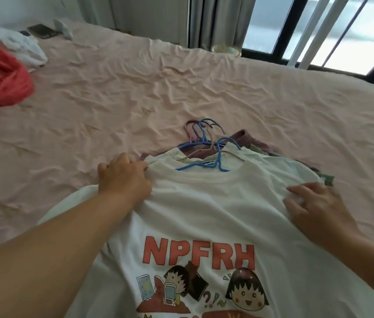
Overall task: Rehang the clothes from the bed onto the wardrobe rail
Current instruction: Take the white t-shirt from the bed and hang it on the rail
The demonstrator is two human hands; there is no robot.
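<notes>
A white T-shirt [204,203] with red letters and cartoon figures lies on top of a pile of clothes on the pink bed [135,88]. A blue hanger [218,160] sits in its neck opening. More blue and purple hanger hooks [200,129] stick out behind it, over purple and green garments. My left hand [124,177] grips the shirt's left shoulder, fingers curled into the cloth. On the right shoulder rests my right hand [314,205], fingers bent and pressing the fabric. No wardrobe rail is in view.
A red garment [0,81] and white cloth [27,49] lie at the bed's far left. Small dark items [41,31] sit near the headboard corner. Grey curtains [222,19] and a dark-framed window [319,31] stand beyond the far edge.
</notes>
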